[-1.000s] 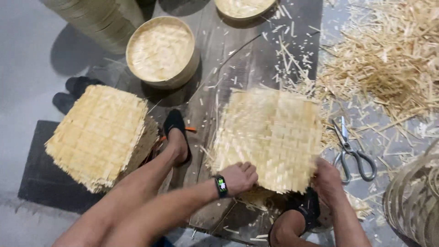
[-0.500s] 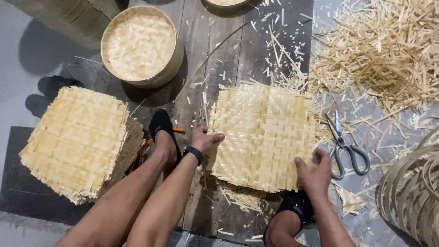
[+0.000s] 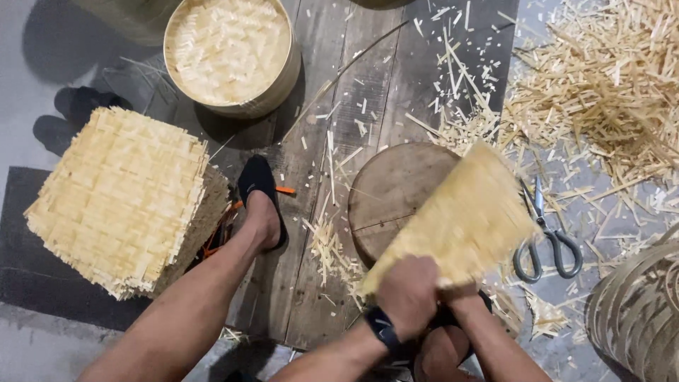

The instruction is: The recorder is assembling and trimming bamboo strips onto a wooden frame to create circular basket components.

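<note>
One woven bamboo mat (image 3: 463, 212), blurred, tilted over round wooden block (image 3: 396, 194), gripped at near edge by closed left hand (image 3: 409, 291) and right hand (image 3: 460, 293); stack of finished mats (image 3: 127, 198) at left, apparently many done, current piece untrimmed.

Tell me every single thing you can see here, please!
woven mat: one, pale yellow, lifted and blurred, held at its lower edge over the block
round wooden block: one, brown, on the planks
stack of woven mats: one, pale yellow, left
round basket: one, tan, top left
scissors: one pair, grey, right of the block
bamboo scraps: a heap, straw-coloured, top right
hoop bundle: one, tan, bottom right
left hand: gripping the mat, black watch on wrist
right hand: gripping the mat, mostly hidden
foot: black sandal, centre
</note>
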